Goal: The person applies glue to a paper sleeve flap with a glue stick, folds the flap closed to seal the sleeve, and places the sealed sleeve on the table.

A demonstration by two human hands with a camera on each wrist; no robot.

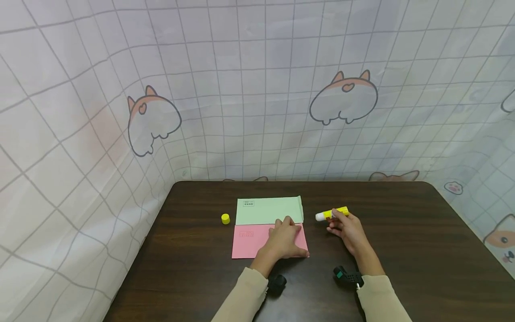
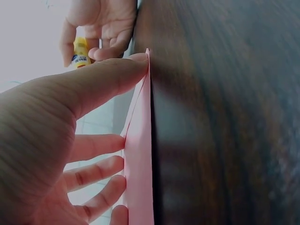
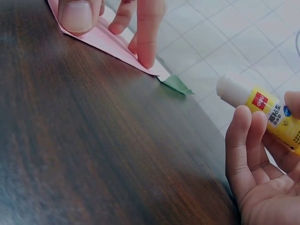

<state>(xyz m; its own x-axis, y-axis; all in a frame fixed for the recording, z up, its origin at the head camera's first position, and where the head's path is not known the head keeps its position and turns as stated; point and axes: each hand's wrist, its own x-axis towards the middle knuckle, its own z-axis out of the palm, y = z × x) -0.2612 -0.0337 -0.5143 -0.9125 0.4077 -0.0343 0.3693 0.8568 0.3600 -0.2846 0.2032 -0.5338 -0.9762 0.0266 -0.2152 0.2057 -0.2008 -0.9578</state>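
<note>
Yellow glue stick (image 1: pixel 331 214) in right hand (image 1: pixel 349 230) lies near-level, white tip pointing left.

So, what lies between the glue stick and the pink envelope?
Only bare table: the head view shows a dark gap between the glue stick in the right hand and the pink envelope.

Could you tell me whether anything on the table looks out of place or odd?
Only small things: the glue stick in the right hand is uncapped, and its yellow cap sits apart, left of the green envelope. The pink envelope under the left hand lies straight.
</note>
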